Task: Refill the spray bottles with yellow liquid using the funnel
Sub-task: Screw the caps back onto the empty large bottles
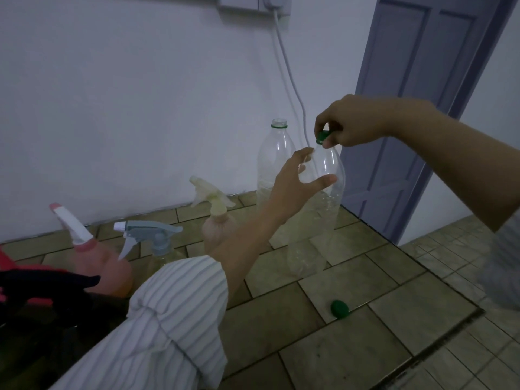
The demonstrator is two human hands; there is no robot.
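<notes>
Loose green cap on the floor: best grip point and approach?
Pinch the loose green cap across its rim, coming straight down from above. It looks to lie roughly flat on the tiled floor, low and round, with bare tile on every side. It lies apart from the bottles, so two fingertips on opposite sides of the rim should probably lift it without a nudge.
</notes>
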